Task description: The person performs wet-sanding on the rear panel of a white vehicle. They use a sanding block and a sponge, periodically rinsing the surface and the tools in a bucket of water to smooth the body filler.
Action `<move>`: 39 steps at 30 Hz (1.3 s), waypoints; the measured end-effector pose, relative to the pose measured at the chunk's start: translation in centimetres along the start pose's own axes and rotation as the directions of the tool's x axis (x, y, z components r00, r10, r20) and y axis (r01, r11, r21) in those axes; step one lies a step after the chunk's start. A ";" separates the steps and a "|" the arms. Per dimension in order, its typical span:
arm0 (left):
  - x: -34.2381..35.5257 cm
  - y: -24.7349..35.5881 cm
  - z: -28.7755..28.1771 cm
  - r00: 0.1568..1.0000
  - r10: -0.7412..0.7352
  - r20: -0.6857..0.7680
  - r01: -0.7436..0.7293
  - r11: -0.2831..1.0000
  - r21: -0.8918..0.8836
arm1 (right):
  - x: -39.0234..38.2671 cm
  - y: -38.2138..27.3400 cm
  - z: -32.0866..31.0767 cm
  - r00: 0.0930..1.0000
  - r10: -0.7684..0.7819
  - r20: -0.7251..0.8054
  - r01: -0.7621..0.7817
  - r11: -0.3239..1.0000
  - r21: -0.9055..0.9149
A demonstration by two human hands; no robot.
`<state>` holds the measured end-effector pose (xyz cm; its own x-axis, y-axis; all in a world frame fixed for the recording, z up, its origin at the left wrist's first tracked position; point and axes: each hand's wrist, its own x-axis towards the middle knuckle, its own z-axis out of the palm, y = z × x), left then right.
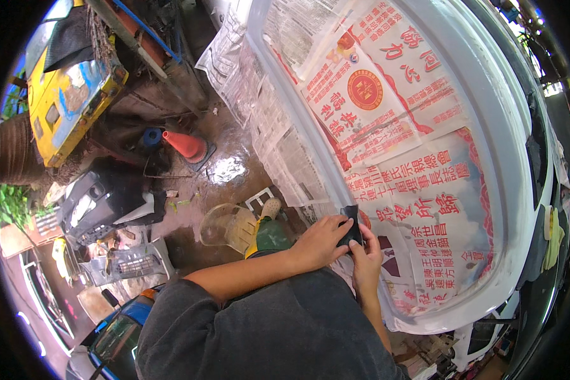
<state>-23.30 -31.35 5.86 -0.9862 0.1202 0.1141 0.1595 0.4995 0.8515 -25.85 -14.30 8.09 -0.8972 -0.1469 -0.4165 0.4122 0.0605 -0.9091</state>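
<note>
My left hand (pixel 323 242) reaches across from the lower left, its fingers closed on a small black sheet (pixel 351 216). My right hand (pixel 365 256) grips the same sheet from below, thumb up. The sheet rests at the inner left edge of a large grey-coated vehicle panel frame (pixel 501 190), near its lower part. Inside the frame lies red-printed paper (pixel 411 177) with a round emblem, and newspaper (pixel 275 164) covers the area along the frame's left side. Part of the black sheet is hidden under my fingers.
An orange cone (pixel 187 145) stands on the wet floor at left, near a yellow metal part (pixel 50 95), a black car part (pixel 101 199) and a grey plastic part (pixel 126 263). A clear plastic piece (pixel 225 228) lies by my green-clad leg. A blue vehicle (pixel 117 335) is at lower left.
</note>
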 end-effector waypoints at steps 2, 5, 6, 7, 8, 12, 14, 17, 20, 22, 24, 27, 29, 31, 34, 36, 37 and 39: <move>-0.1 -0.2 0.6 1.000 -0.022 -0.007 0.021 0.997 -0.069 | 0.3 -0.5 0.4 0.999 -0.031 0.010 0.031 0.999 0.011; -0.4 0.4 1.2 0.995 -0.089 -0.040 0.083 0.988 -0.130 | 0.5 -0.9 0.9 0.990 -0.133 0.057 0.134 0.991 -0.023; -0.4 0.4 1.3 0.995 -0.078 -0.067 0.071 0.992 -0.100 | 0.7 -0.7 1.1 0.983 -0.161 0.088 0.164 0.986 -0.019; -0.4 0.4 1.4 0.994 -0.064 -0.092 0.058 0.996 -0.070 | 0.9 -0.3 1.2 0.975 -0.190 0.117 0.193 0.981 -0.015; -0.4 0.5 1.5 0.992 -0.050 -0.116 0.045 0.998 -0.041 | 1.0 -0.1 1.3 0.965 -0.219 0.144 0.222 0.975 -0.010; 0.0 2.0 0.9 0.985 -0.159 -0.066 0.143 0.970 -0.196 | 1.0 -0.3 0.3 0.959 -0.225 0.173 0.253 0.954 -0.161; -0.3 2.9 1.0 0.983 -0.168 -0.067 0.158 0.978 -0.137 | 0.9 -0.8 -0.5 0.939 -0.296 0.177 0.335 0.904 -0.264; -0.5 2.7 1.3 0.987 -0.151 -0.046 0.147 0.986 -0.073 | 0.8 0.2 -1.0 0.921 -0.348 0.174 0.385 0.878 -0.285; -0.5 1.6 2.3 0.991 -0.120 -0.066 0.119 0.993 -0.005 | -0.3 -1.0 0.2 0.920 -0.363 0.149 0.389 0.892 -0.229; 0.1 2.1 1.4 0.992 -0.128 0.024 0.130 0.981 -0.145 | -0.1 -1.2 0.3 0.945 -0.305 0.115 0.319 0.939 -0.131; 0.9 3.0 0.7 0.991 -0.116 0.067 0.126 0.977 -0.170 | 1.0 -0.1 -1.3 0.980 -0.176 0.092 0.174 0.984 0.025; 1.8 2.8 0.5 0.994 -0.046 0.098 0.067 0.974 -0.218 | 1.5 -0.3 -2.1 0.976 -0.217 0.033 0.217 0.976 -0.002; 2.5 2.2 0.6 1.000 0.009 0.015 -0.006 0.990 -0.140 | 1.5 -0.6 -1.4 0.955 -0.296 0.010 0.296 0.955 -0.020; 2.8 1.8 0.2 1.000 -0.012 0.007 0.012 0.999 -0.040 | 1.2 -1.3 -0.9 0.960 -0.281 0.004 0.281 0.960 -0.008; 3.4 2.7 -1.7 0.983 -0.119 0.138 0.150 0.959 -0.241 | 1.0 -2.0 -0.9 0.948 -0.317 -0.029 0.314 0.946 -0.075; 3.7 0.9 -0.7 0.992 -0.078 0.103 0.110 0.927 -0.358 | 0.8 -2.9 -1.1 0.943 -0.333 -0.019 0.330 0.938 -0.104; 3.6 -0.2 0.0 0.995 -0.062 0.082 0.090 0.911 -0.403 | 0.9 -2.9 -0.9 0.940 -0.342 -0.008 0.339 0.935 -0.108; 4.3 -1.5 1.2 0.994 -0.096 0.061 0.113 0.811 -0.574 | 1.7 -1.3 -1.3 0.908 -0.404 -0.106 0.403 0.914 -0.032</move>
<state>-27.75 -30.59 4.45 -0.9923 0.1242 0.0007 -0.0085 -0.0735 0.9973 -28.13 -13.36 8.55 -0.9985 -0.0533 -0.0114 0.0100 0.0277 -0.9996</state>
